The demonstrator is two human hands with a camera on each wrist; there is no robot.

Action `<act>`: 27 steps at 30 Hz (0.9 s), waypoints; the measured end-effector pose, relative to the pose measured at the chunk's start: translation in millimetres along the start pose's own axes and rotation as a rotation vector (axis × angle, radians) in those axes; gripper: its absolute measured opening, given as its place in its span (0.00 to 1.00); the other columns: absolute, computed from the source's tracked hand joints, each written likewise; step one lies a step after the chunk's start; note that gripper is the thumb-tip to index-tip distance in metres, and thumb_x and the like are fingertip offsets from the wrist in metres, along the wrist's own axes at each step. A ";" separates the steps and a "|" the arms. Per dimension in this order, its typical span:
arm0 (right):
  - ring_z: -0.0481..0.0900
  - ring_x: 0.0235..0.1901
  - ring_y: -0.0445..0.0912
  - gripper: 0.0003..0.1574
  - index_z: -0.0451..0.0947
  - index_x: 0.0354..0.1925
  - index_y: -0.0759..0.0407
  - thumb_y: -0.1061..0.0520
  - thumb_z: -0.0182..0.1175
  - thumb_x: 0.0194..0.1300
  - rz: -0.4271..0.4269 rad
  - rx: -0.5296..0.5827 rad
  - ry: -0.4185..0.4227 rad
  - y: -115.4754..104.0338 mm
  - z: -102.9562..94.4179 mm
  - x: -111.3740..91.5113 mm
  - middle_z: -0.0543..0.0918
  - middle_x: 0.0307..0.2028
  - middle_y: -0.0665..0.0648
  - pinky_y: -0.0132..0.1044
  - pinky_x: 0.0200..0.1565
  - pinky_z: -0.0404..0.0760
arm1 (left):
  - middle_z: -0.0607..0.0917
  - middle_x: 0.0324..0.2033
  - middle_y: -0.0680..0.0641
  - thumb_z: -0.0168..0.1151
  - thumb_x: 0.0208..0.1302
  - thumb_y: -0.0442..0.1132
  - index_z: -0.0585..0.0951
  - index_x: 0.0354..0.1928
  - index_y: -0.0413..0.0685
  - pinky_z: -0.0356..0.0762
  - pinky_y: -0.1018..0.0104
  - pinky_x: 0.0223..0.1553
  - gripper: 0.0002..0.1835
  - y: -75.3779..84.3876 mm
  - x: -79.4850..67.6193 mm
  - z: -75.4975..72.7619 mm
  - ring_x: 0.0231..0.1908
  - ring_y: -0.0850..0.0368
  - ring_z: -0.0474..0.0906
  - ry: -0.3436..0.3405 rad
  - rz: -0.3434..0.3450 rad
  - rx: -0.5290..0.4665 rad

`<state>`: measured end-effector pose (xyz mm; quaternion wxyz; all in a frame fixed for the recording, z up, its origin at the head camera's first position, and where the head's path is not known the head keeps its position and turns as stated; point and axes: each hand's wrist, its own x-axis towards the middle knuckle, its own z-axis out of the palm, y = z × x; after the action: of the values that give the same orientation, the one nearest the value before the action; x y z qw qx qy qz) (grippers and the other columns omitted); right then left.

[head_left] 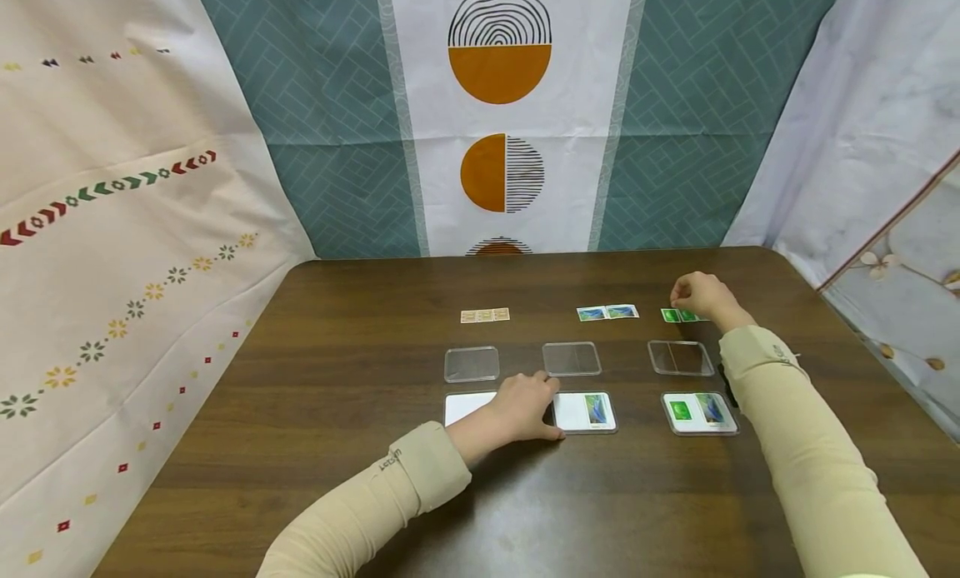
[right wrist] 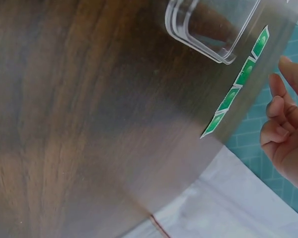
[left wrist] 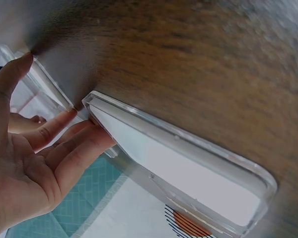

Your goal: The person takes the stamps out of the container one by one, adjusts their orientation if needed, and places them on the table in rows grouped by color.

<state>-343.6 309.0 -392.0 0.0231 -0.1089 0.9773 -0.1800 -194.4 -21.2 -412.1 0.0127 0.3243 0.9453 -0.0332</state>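
Note:
My left hand (head_left: 521,407) grips the left end of the middle clear plastic case (head_left: 573,424), thumb at its near edge and fingers toward its far edge. That case holds a white card with a blue picture stamp (head_left: 596,409) on it. Its other fingers lie by the end of the left case with a plain white card (left wrist: 154,144). My right hand (head_left: 705,299) hovers over a row of green stamps (right wrist: 228,98), fingers loosely bent, with nothing visible between thumb and fingers. The right case (head_left: 700,426) holds a green stamp (head_left: 681,411) and a blue one.
Three clear lids (head_left: 471,365) lie in a row behind the cases. Farther back are a strip of tan stamps (head_left: 485,316) and a pair of blue stamps (head_left: 607,312). The brown table (head_left: 360,311) ends at hanging cloths.

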 end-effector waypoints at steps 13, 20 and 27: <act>0.76 0.30 0.54 0.05 0.77 0.28 0.65 0.63 0.61 0.57 -0.018 -0.002 -0.007 -0.5 -5.9 -7.5 0.82 0.28 0.62 0.52 0.36 0.72 | 0.82 0.48 0.48 0.67 0.47 0.65 0.77 0.45 0.50 0.79 0.64 0.34 0.31 -0.3 -0.7 0.0 0.36 0.52 0.83 0.006 0.001 -0.001; 0.75 0.30 0.54 0.05 0.77 0.27 0.65 0.63 0.61 0.56 -0.017 0.009 -0.007 5.5 -5.3 -13.7 0.81 0.27 0.60 0.51 0.36 0.71 | 0.82 0.44 0.49 0.67 0.47 0.65 0.76 0.42 0.50 0.78 0.64 0.33 0.30 -0.7 -0.2 -1.1 0.34 0.52 0.82 0.010 -0.001 0.004; 0.76 0.31 0.56 0.06 0.76 0.27 0.65 0.62 0.61 0.56 -0.011 0.003 -0.002 9.7 -2.0 -20.2 0.80 0.27 0.61 0.54 0.37 0.71 | 0.82 0.45 0.49 0.67 0.47 0.65 0.76 0.42 0.50 0.78 0.65 0.33 0.30 -0.4 -1.0 -0.9 0.36 0.52 0.82 0.007 0.004 -0.001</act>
<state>-326.1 323.0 -393.5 0.0234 -0.1143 0.9764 -0.1817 -193.8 -22.0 -411.2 0.0097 0.3262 0.9447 -0.0317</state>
